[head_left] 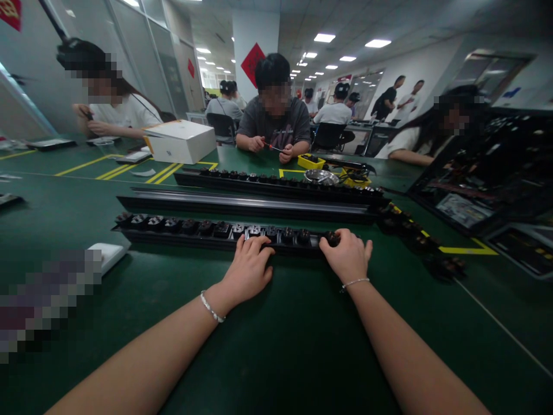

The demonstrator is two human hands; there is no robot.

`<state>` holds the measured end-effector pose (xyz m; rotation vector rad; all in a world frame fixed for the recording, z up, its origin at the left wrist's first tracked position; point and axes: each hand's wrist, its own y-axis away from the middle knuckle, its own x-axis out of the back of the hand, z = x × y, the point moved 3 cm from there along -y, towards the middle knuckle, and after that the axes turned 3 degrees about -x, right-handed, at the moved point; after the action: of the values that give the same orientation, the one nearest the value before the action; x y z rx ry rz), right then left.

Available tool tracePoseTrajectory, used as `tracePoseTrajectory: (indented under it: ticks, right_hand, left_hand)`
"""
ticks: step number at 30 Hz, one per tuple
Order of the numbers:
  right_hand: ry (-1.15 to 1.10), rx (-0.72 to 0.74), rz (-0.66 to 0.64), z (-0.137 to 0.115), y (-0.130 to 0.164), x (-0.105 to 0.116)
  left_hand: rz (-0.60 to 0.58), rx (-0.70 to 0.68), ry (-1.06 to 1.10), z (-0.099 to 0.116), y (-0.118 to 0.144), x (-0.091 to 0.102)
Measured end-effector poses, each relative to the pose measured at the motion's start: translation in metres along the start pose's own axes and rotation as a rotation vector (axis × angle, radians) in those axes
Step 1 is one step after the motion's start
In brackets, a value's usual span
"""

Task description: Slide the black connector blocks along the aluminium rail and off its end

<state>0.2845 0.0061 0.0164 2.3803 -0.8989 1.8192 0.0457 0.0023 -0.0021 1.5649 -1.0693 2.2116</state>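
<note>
Two hands on the near black socket strip [216, 230] lying across the green table [302, 346]: left hand [247, 271] fingers spread flat on it, right hand [348, 256] curled over its right-end socket, second strip [276, 185] farther back

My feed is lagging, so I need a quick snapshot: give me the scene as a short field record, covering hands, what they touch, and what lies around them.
left hand: palm down, fingers on the nearest socket strip
right hand: at the strip's right end, fingers on the end socket module
nearest strip: long black rail with a row of socket modules, on the green table
behind it: empty black rail, then a second filled strip
right of strip: loose black modules
far side: white box, yellow tray, seated co-worker
</note>
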Motion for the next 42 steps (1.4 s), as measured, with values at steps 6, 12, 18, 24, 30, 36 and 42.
tracePoseTrajectory:
  ticks: [6,12,18,24,30,36,42]
  right_hand:
    - [-0.009,-0.030,0.003,0.005,-0.002,-0.001]
    - [0.002,-0.055,0.028,0.011,-0.004,0.000]
    - [-0.016,-0.071,0.018,0.014,-0.005,0.005]
    - [-0.034,-0.072,0.017,0.016,-0.005,0.005]
    - [-0.046,-0.075,0.038,0.019,-0.006,0.004]
    - [-0.097,-0.106,0.014,0.023,-0.008,0.005]
    - [-0.159,-0.104,0.044,0.026,-0.009,0.004]
  left_hand:
    - [-0.015,0.003,0.009,0.000,0.000,0.002]
    - [-0.014,0.008,0.008,-0.001,0.001,0.003]
    - [-0.009,-0.011,0.010,-0.002,0.001,0.003]
    - [-0.013,-0.009,0.011,-0.002,0.000,0.005]
    - [-0.026,0.002,0.020,-0.002,0.000,0.004]
    - [-0.014,-0.004,0.019,-0.003,0.000,0.003]
    - [-0.012,-0.002,0.013,-0.003,0.000,0.003]
